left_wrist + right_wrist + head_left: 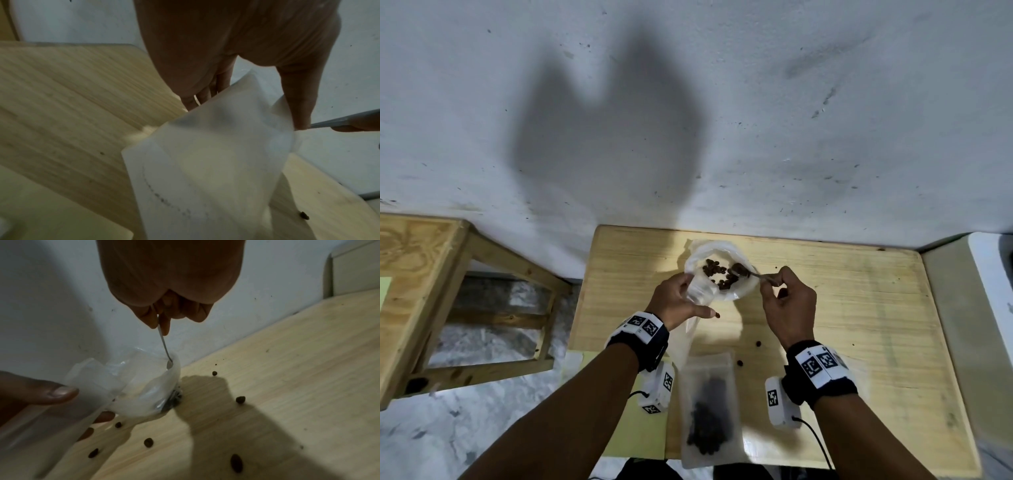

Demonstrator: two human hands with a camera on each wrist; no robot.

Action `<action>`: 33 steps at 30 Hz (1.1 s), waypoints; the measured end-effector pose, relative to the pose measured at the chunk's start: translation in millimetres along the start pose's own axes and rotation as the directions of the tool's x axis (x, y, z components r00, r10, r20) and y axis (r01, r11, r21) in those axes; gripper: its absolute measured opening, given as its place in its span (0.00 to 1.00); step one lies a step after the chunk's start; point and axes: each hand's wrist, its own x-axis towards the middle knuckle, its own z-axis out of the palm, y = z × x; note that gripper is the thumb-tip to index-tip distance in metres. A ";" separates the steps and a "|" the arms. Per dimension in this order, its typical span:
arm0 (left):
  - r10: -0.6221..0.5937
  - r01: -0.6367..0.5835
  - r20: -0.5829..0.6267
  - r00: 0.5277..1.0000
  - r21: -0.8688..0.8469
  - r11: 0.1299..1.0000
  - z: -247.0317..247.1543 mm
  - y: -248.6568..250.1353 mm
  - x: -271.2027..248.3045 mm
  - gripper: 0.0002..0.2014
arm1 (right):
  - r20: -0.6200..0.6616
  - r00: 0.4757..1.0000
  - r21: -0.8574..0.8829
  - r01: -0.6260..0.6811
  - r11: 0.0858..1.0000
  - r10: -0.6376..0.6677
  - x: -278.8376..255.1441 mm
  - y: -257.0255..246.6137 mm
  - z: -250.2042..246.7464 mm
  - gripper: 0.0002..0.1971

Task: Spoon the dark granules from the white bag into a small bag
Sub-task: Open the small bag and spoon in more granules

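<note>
Dark granules (717, 272) lie in the crinkled white bag (739, 291). Left hand (678, 301) grips a translucent small bag (205, 162); right hand (787, 305) pinches a thin metal spoon (744, 272). No writing is legible.

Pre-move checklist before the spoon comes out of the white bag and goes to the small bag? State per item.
1. Spoon loaded: ok, dark granules sit in its bowl inside the white bag.
2. Right hand grip on the spoon handle: ok, fingers pinch it.
3. Left hand holds a small bag: ok, fingers and thumb grip its top.
4. That bag's mouth open for the spoon: cannot tell, blurred and seen from behind.
5. Table free of spills: not ok, loose granules lie scattered on it.
6. Filled bag out of the way: ok, it lies flat nearer the person.
</note>
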 end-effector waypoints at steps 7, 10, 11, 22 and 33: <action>0.063 -0.061 -0.039 0.997 0.050 0.997 -10.0 2.8 -0.8 0.51 | 0.050 0.996 -0.101 0.072 0.992 -0.068 -2.4 -2.4 -3.6 0.14; 0.069 -0.068 -0.031 0.997 0.046 0.997 -9.3 2.9 -2.7 0.50 | 0.045 0.999 -0.057 0.009 0.998 -0.006 1.5 -1.2 -1.5 0.13; 0.069 -0.068 -0.027 0.997 0.045 0.997 -8.7 2.9 -3.5 0.50 | 0.037 0.999 -0.037 -0.024 0.999 0.025 2.6 -0.3 -0.4 0.13; 0.094 -0.094 0.020 0.995 -0.022 0.995 -6.1 -1.3 -6.8 0.49 | 0.005 1.000 0.101 0.012 0.995 -0.012 -0.3 -6.5 3.0 0.11; 0.097 -0.098 -0.012 0.995 -0.053 0.994 -6.4 -2.4 -8.8 0.48 | 0.012 0.999 -0.049 0.043 0.998 -0.043 -4.9 5.7 15.0 0.13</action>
